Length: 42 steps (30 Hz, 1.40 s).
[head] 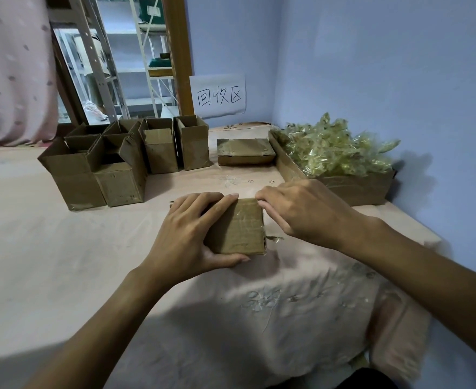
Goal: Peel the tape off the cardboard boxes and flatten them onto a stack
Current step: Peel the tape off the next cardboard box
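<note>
Near centre, taped box (238, 226) is gripped by left hand (186, 234); right hand (301, 211) fingers bent at its far corner, pinch unclear; stack (245, 151) is started, several upright boxes (124, 164) remain.

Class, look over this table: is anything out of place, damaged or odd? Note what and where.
A loose scrap of tape lies on the cloth beside the held box, not in the tray with the tape heap. The open boxes at the left are creased, flaps askew.
</note>
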Available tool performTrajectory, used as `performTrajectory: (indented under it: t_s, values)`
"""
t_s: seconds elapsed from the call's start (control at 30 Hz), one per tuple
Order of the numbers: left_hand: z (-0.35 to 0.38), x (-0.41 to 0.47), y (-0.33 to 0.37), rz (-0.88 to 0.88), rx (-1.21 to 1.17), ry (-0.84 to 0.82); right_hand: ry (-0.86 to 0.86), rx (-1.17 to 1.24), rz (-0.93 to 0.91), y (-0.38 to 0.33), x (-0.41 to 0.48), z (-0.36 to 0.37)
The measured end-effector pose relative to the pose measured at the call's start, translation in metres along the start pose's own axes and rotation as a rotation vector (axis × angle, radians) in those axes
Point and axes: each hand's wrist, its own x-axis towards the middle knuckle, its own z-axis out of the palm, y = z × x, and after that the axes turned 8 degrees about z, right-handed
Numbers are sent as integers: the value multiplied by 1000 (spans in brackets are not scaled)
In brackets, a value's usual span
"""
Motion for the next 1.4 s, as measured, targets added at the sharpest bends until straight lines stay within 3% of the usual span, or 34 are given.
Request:
performTrajectory:
  t_s: [0.17, 0.5, 0.83, 1.0, 1.17, 1.4]
  values:
    - [1, -3, 0, -1, -5, 11, 8, 156, 93, 2, 0, -8]
    - [-1, 2, -1, 18, 3, -9, -187, 287, 149, 9, 7, -13]
    - [-1, 18, 0, 57, 48, -28, -58, -18, -11, 14, 4, -9]
    - [1, 21, 3, 67, 59, -37, -33, 36, 18, 18, 0, -6]
    - [0, 13, 0, 56, 46, -23, -177, 293, 234, 18, 4, -19]
    - [1, 7, 1, 54, 43, -20, -283, 108, 164, 8, 16, -25]
